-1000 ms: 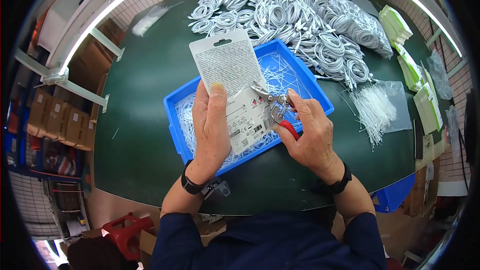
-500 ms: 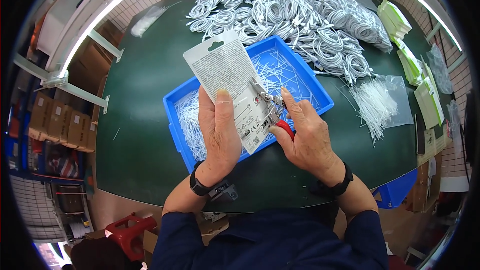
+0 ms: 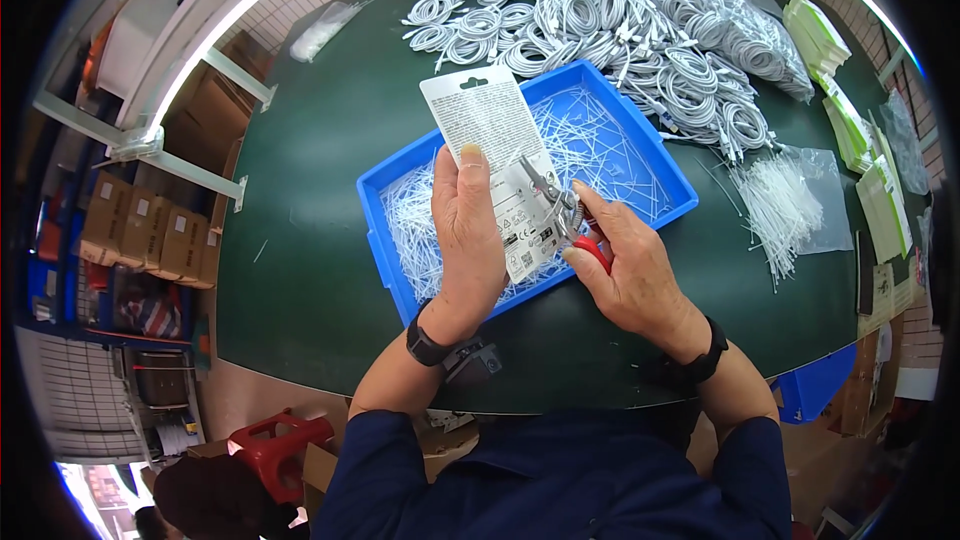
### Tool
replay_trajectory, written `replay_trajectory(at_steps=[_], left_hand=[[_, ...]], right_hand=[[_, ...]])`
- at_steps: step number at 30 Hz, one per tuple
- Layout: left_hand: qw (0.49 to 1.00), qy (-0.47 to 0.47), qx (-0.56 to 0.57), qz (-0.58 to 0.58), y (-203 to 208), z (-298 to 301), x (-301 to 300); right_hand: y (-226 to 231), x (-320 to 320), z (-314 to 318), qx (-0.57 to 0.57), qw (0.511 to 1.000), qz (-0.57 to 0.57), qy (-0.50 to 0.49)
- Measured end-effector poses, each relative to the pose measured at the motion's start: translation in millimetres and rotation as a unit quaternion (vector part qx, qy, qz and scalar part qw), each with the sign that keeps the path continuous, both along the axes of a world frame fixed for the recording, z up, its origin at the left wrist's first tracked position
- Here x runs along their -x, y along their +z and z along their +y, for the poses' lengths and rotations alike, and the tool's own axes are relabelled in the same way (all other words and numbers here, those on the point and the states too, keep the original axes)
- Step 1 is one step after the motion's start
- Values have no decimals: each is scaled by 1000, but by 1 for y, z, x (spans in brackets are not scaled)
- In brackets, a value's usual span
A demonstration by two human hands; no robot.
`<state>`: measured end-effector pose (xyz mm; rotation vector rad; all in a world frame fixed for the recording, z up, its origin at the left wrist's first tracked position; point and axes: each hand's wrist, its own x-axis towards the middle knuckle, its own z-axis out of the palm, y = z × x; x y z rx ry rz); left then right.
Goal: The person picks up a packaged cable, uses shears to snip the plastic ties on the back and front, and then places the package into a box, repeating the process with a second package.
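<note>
My left hand point(image 3: 470, 225) grips a white printed packaging card point(image 3: 483, 115) with a hang hole at its top, the thumb lying across its face. In my right hand point(image 3: 635, 270) is a pair of pruning shears point(image 3: 565, 205) with red handles and a coil spring. The shears lie over the right side of the card, blades pointing up and left; whether they touch it I cannot tell. Under both hands stands a blue tray point(image 3: 662, 145) holding many loose white cable ties point(image 3: 408, 240).
Coiled grey cables point(image 3: 590, 15) are heaped along the far side of the green table point(image 3: 300, 160). To the right lie a bag of white ties point(image 3: 785, 205) and green-and-white packages point(image 3: 880, 205). A small clear bag point(image 3: 322, 32) sits far left. Cartons point(image 3: 150, 230) fill a left shelf.
The whole view has shifted, so the scene sits further right. The card is now a little more upright, with the shears still over its right side. Both hands keep their grip.
</note>
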<state>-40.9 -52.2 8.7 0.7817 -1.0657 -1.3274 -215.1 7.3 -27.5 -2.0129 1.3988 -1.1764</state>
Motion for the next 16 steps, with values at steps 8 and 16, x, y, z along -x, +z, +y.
replay_trajectory(at_steps=[8,16], left_hand=[[999,-8,36,1,-5,1,5],[998,-6,62,-5,-5,5,8]], right_hand=[[10,-6,5,-16,999,7,27],[12,-2,7,-1,998,63,11]])
